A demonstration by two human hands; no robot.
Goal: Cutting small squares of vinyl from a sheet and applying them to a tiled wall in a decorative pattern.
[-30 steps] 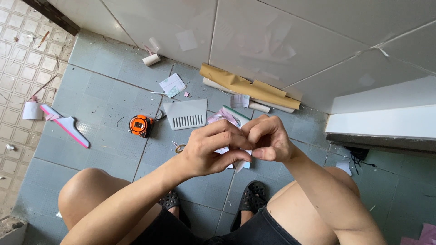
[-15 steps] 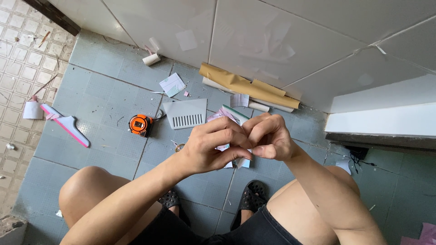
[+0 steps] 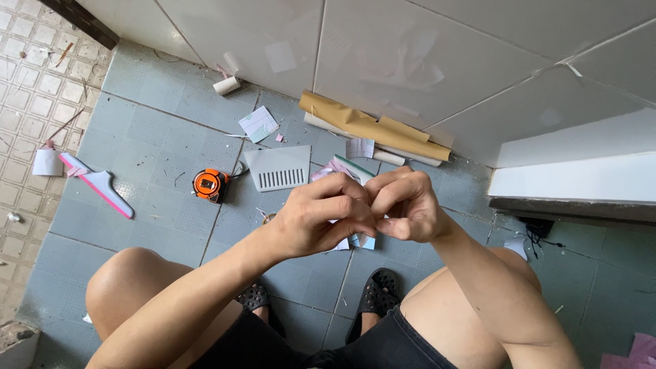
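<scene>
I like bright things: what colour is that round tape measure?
The tape measure is orange and black, in the head view.

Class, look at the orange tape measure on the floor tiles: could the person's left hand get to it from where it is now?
Probably yes. The tape measure lies in the open on the floor, ahead and left of the left hand, with nothing between them. But that hand is pressed fingertip to fingertip against the right hand, so it is occupied.

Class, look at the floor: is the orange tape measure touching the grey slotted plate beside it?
Apart. The head view shows bare floor tile between the tape measure and the slotted plate.
</scene>
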